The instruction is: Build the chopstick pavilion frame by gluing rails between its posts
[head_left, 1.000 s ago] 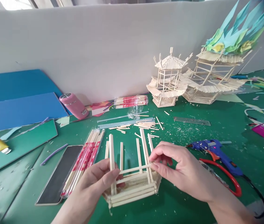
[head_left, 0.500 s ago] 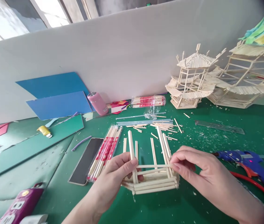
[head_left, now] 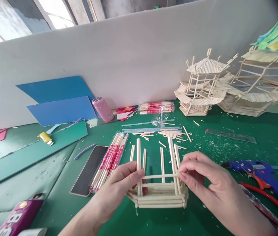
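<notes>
A small frame of pale wooden sticks (head_left: pixel 162 201) is in front of me, with a low stacked base and several upright posts. My left hand (head_left: pixel 126 178) is closed around its front left post, thumb on the near side. A thin wooden stick (head_left: pixel 160 176) lies level across the two front posts, above the base. My right hand (head_left: pixel 201 178) pinches the right end of this stick between thumb and fingertips, close against the front right post. The left end of the stick meets my left thumb. Parts of the base behind my left fingers are hidden.
A blue glue gun (head_left: pixel 254 167) with a red cable lies at right. Left of the frame are packed wooden sticks (head_left: pixel 110 160) and a phone (head_left: pixel 88 172). Loose stick pieces (head_left: pixel 172 133) and a clear ruler (head_left: pixel 231 135) lie behind. A stick pavilion model (head_left: pixel 202 88) stands at the back.
The stick in my right hand has dropped slightly and now lies level, apart from the base. The frame has tilted a little and shifted slightly left.
</notes>
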`<control>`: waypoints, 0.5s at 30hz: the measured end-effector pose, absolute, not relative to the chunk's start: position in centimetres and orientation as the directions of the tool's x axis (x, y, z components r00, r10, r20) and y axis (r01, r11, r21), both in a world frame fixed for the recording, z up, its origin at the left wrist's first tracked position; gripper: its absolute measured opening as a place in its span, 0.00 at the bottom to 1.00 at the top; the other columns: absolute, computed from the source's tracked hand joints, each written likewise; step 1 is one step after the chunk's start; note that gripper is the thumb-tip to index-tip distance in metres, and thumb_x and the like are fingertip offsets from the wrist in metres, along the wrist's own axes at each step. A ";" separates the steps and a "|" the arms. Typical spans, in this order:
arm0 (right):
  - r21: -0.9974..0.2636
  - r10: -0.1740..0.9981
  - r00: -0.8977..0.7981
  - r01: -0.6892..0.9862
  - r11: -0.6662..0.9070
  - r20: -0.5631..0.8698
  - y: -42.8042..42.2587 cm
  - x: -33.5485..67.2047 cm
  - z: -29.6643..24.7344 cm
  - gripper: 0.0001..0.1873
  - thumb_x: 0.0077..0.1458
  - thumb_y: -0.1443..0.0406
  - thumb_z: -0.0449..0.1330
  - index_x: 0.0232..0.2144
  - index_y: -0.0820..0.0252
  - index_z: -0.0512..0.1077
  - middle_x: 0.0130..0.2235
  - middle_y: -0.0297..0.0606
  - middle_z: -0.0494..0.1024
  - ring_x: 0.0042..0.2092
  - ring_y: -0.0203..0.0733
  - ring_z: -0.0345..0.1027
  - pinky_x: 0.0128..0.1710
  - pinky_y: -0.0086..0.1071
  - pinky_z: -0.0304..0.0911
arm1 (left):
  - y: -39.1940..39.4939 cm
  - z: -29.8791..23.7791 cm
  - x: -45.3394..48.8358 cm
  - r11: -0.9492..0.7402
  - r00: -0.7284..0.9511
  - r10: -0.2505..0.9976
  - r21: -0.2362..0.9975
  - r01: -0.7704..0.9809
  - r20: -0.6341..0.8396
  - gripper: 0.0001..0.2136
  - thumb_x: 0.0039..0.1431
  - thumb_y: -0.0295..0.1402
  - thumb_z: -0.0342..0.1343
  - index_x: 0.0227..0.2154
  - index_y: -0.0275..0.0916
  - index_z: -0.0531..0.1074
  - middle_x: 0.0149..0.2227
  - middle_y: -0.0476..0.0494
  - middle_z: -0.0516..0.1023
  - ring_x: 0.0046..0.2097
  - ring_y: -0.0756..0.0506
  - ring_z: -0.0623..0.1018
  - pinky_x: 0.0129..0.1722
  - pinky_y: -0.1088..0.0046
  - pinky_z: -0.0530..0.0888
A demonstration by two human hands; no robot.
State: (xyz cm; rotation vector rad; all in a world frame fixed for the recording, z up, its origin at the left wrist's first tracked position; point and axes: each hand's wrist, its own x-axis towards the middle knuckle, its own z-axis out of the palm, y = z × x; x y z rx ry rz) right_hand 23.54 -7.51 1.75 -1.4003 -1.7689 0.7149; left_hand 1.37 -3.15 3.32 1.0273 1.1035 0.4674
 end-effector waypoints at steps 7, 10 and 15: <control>-0.874 0.989 -0.113 0.467 0.136 0.094 -7.7 23.4 2.3 0.08 0.57 0.62 0.52 0.29 0.56 0.68 0.38 0.35 0.72 0.34 0.35 0.69 0.31 0.26 0.65 | -2.9 4.4 1.4 0.429 0.367 0.774 0.854 0.295 -0.516 0.11 0.54 0.41 0.54 0.25 0.38 0.69 0.24 0.52 0.70 0.29 0.49 0.70 0.28 0.77 0.64; -0.889 0.987 -0.153 0.446 0.105 0.040 -7.6 23.4 2.5 0.08 0.58 0.62 0.51 0.29 0.56 0.67 0.32 0.31 0.73 0.30 0.33 0.66 0.28 0.26 0.62 | -3.2 4.6 1.5 0.333 0.332 0.822 0.864 0.378 -0.462 0.12 0.54 0.42 0.54 0.26 0.38 0.70 0.24 0.51 0.68 0.28 0.50 0.68 0.26 0.78 0.62; -0.889 0.988 -0.156 0.449 0.089 0.020 -7.4 23.4 2.4 0.07 0.57 0.61 0.51 0.29 0.54 0.67 0.29 0.27 0.73 0.30 0.31 0.64 0.28 0.25 0.59 | -4.0 4.3 1.9 0.187 0.289 0.895 0.872 0.452 -0.341 0.17 0.53 0.47 0.52 0.21 0.39 0.66 0.21 0.53 0.62 0.25 0.51 0.63 0.22 0.78 0.59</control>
